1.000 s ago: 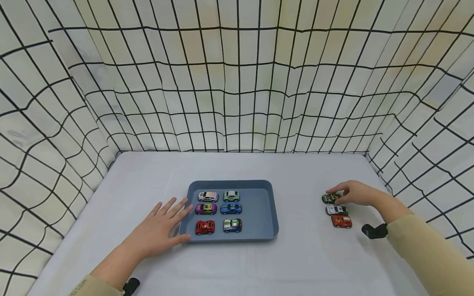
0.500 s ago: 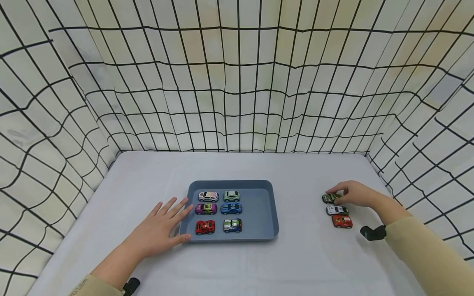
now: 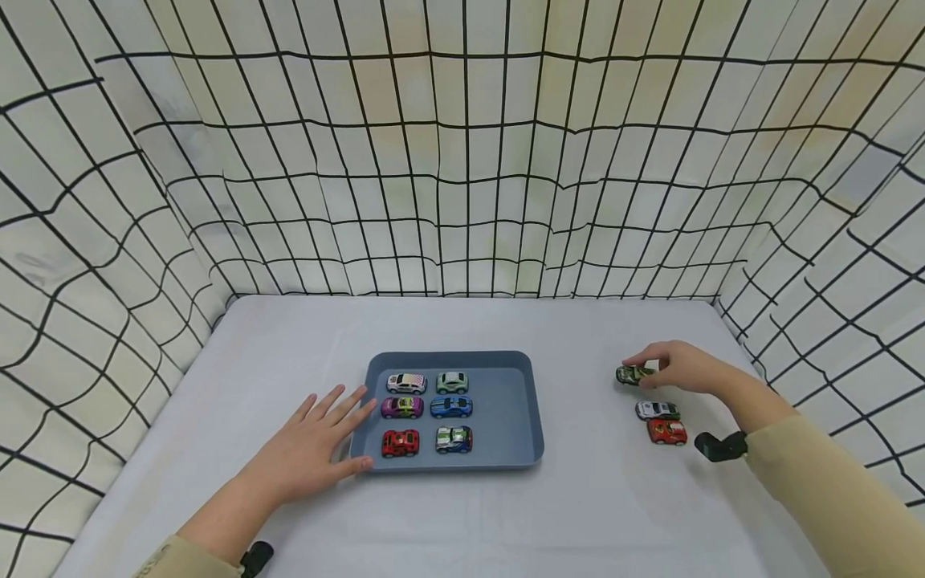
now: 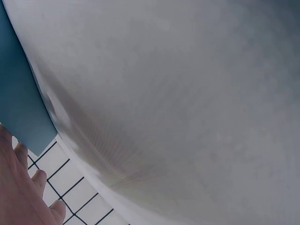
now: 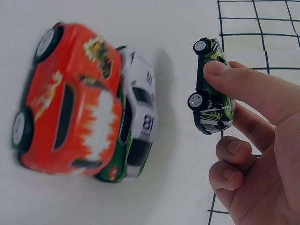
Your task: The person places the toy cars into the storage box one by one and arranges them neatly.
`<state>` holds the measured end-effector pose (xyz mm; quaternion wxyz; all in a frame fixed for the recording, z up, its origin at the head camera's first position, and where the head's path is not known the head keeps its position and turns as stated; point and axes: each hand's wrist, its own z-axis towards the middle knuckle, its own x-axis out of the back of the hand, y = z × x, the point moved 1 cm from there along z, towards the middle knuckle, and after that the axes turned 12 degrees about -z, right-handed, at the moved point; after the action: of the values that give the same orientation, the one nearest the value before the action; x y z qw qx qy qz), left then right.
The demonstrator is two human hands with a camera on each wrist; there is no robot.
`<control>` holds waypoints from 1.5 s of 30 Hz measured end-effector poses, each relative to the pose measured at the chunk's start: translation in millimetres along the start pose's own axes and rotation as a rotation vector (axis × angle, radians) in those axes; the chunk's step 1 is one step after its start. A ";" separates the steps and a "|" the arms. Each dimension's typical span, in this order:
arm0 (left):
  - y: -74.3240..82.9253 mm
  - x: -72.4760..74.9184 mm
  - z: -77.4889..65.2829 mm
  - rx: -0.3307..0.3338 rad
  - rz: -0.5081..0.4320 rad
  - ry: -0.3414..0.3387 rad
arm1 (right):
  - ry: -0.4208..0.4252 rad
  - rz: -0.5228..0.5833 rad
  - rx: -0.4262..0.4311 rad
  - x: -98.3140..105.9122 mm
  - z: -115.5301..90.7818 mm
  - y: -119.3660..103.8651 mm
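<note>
My right hand [image 3: 686,369] pinches a green camouflage toy car [image 3: 633,375] between thumb and fingers, to the right of the tray. The right wrist view shows this toy car [image 5: 213,89] held above the white surface. Just below it on the table are a white toy car [image 3: 658,411] and a red toy car [image 3: 667,432], side by side. My left hand [image 3: 307,449] lies with fingers spread at the left edge of the blue-grey tray [image 3: 506,453], fingertips at its rim. In the left wrist view, part of the left hand [image 4: 23,187] shows beside the tray's side [image 4: 21,89].
Several toy cars stand in two columns in the tray's left and middle, among them a purple car [image 3: 401,408], a blue car [image 3: 451,406] and a red car [image 3: 400,443]. A white cloth with black grid lines [image 3: 477,160] walls the table [image 3: 578,514] at back and sides.
My right hand has lifted the camouflage toy car and shifted it slightly away and to the left, off the white car. The left hand and tray stay put.
</note>
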<state>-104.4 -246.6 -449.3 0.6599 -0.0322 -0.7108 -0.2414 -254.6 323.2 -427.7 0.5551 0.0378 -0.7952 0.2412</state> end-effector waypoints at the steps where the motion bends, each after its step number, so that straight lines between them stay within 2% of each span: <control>1: 0.1 0.0 0.0 0.000 0.000 0.000 | -0.001 0.000 0.005 0.6 0.9 -1.9; 11: 2.0 1.2 -0.9 0.002 0.000 0.000 | 0.011 0.033 0.068 7.4 14.8 -37.7; 23: 3.4 6.6 -0.1 0.004 -0.004 -0.003 | 0.020 0.069 0.221 7.1 53.5 -113.1; 29: 1.7 3.6 1.6 0.006 -0.002 0.010 | 0.021 0.063 0.299 0.2 72.1 -145.5; 35: 0.4 -1.5 2.1 -0.007 -0.011 0.013 | 0.015 0.067 0.311 -10.5 80.7 -160.9; 45: 3.6 1.6 0.2 0.017 0.004 -0.012 | 0.009 0.086 0.315 -21.6 87.9 -172.6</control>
<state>-103.5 -243.8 -446.7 0.6564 -0.0295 -0.7166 -0.2339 -265.8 129.4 -411.7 0.5351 0.0893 -0.7460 0.3864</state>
